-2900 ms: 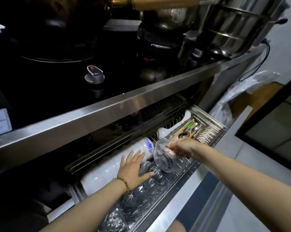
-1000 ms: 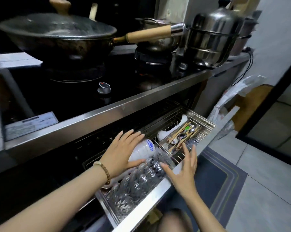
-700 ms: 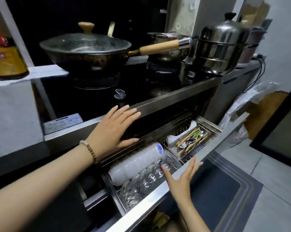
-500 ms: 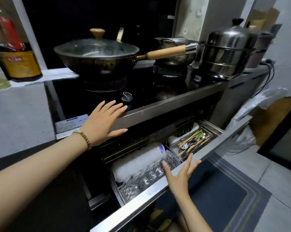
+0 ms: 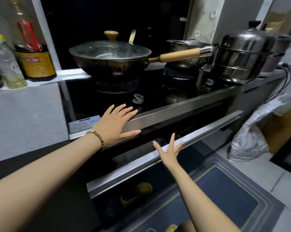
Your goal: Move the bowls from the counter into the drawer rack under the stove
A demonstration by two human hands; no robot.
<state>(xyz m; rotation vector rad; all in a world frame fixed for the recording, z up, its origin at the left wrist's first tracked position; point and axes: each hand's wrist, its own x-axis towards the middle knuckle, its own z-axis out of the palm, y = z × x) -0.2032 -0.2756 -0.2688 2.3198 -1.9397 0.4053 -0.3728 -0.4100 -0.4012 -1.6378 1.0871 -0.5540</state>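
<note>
The drawer point(image 5: 208, 129) under the stove point(image 5: 158, 91) stands out only a narrow way, and the gap above its steel front rail is dark, so the bowls and the rack inside cannot be made out. Both of the person's 2 hands are flat and hold nothing. The left hand point(image 5: 115, 125), with a bead bracelet point(image 5: 98, 139) at the wrist, rests palm-down with fingers spread on the stove's steel front edge point(image 5: 183, 108), just beside a printed label point(image 5: 82, 124) and near the control knob point(image 5: 138, 98). The right hand point(image 5: 169, 151) is lower, fingers splayed wide and straight, touching the drawer's front rail from outside, the fingertips reaching over its top. On the stove sits a dark wok point(image 5: 110, 64) under a glass lid point(image 5: 110, 49), its wooden handle point(image 5: 180, 55) pointing right across a small steel pot point(image 5: 186, 60) on the second burner. A tall steel steamer point(image 5: 243, 52) stands at the right end of the counter, a black cable point(image 5: 283, 84) hanging past it. At the left, 2 bottles stand on a ledge: a dark sauce bottle point(image 5: 36, 62) and a clear plastic bottle point(image 5: 6, 64). On the floor lie a dark mat point(image 5: 225, 198) below the drawer and a white plastic bag point(image 5: 248, 143) to the right of it.
</note>
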